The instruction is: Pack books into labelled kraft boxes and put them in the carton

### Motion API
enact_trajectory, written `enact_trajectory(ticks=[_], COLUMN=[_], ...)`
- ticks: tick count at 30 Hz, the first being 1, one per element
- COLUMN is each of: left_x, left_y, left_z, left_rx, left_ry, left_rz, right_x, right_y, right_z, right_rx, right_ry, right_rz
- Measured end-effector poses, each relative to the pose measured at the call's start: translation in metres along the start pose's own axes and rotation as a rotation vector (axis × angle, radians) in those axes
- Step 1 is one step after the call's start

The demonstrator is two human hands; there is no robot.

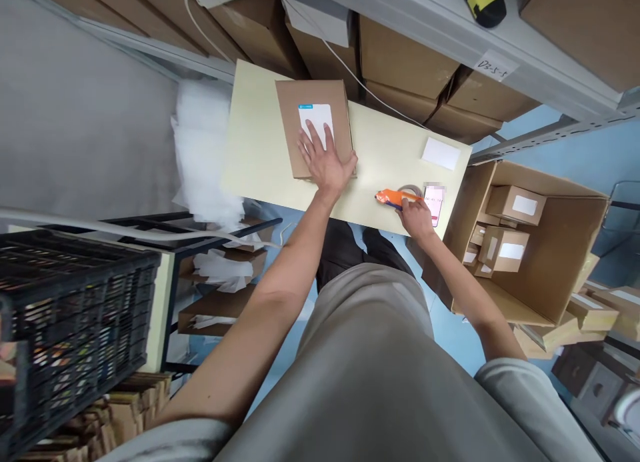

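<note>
A brown cardboard box [287, 119] lies on the pale tabletop, with a white label [324, 111] on its upper face. My left hand [326, 159] rests flat across the label and the box's near part, fingers spread. To the right, my right hand [416, 217] is closed round the end of an orange tape dispenser [393, 197]. A greyish roll [413, 190] shows behind the dispenser, partly covered by it. Close beside that hand, a phone [433, 204] with a lit screen lies on the table.
A white paper slip [441, 153] lies at the table's [255, 135] far right. Right of the table stands a large open carton [565, 249] with several small labelled boxes inside. White packing sheets [200, 149] hang at the left, above a black crate [90, 329]. Shelving [540, 55] with cartons runs behind.
</note>
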State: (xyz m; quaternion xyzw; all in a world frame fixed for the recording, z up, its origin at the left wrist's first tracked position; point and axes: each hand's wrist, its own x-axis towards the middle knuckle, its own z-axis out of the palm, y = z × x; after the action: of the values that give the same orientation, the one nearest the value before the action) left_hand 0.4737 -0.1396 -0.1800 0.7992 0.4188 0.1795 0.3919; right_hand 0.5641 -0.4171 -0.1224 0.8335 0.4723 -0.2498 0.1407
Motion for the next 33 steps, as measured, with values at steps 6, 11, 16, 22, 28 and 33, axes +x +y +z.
enact_trajectory(ticks=[6,11,16,22,28,33], left_x=[-0.013,-0.036,-0.072,-0.075,-0.030,-0.027], left_y=[0.000,-0.018,-0.040,-0.019,0.033,0.031], left_z=[-0.028,-0.064,-0.105,-0.069,0.034,0.049], left_rx=[0.109,0.159,0.276,0.175,0.112,0.137], left_ry=[-0.153,-0.321,-0.492,-0.252,0.041,0.083], left_rz=[0.057,0.198,0.292,0.144,-0.017,0.021], right_x=[0.048,0.053,0.038,0.014,0.006,0.000], right_y=[-0.005,-0.022,-0.065,-0.101,-0.095,-0.097], right_z=[-0.021,-0.013,0.007,0.018,0.017,0.017], right_rx=[-0.021,-0.055,-0.037,0.026,0.008,0.022], right_ry=[0.024,0.003,0.003,0.016,0.011,0.001], right_rz=[-0.050,-0.222,-0.429,-0.354,-0.276,-0.310])
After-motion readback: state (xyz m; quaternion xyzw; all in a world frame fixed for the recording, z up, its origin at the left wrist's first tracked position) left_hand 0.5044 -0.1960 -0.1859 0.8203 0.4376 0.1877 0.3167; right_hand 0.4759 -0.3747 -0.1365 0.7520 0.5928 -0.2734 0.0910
